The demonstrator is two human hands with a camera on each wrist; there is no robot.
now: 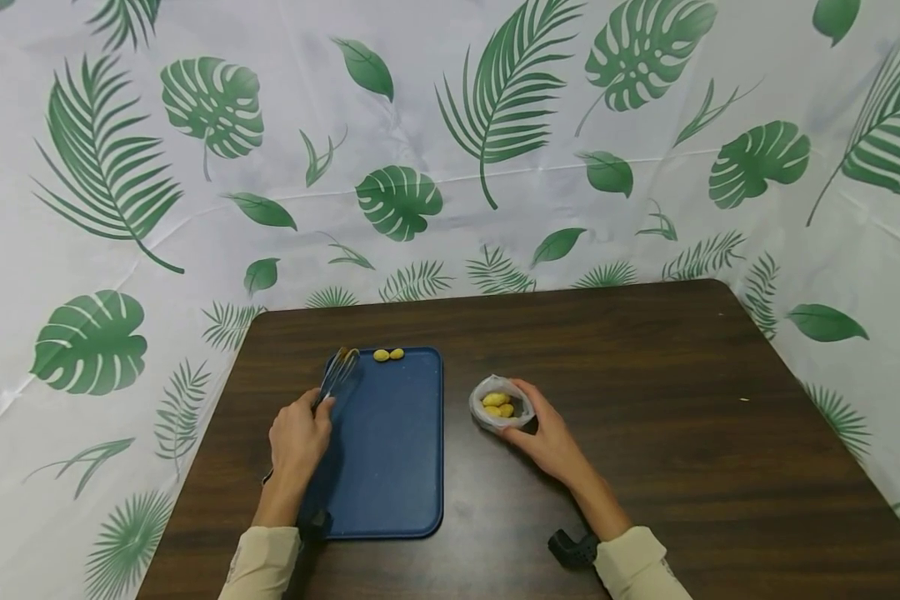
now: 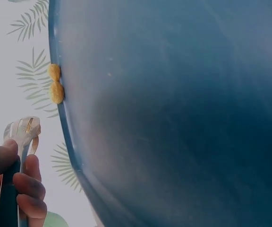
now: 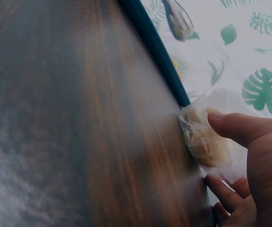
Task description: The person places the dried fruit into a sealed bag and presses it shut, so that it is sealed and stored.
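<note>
The open plastic bag [image 1: 477, 407] sits on the worktop [image 1: 682, 400], off the blue tray's [image 1: 390, 450] three o'clock side; the right hand's [image 1: 551, 442] fingers curl round it from four o'clock. Its film looks thin, light and limp, so a gentle hold low round the filled part should suit it. The yellow pieces [image 1: 497, 400] inside look small and light; their firmness is unclear. Two tray pieces [image 1: 381, 355] lie at the tray's twelve o'clock edge. At nine o'clock, the left hand's [image 1: 298, 435] fingers clamp the tongs [image 1: 337, 374], whose slim handles offer the grip. Whether their tips pinch anything is hard to make out; the bag's bottom is hidden.
</note>
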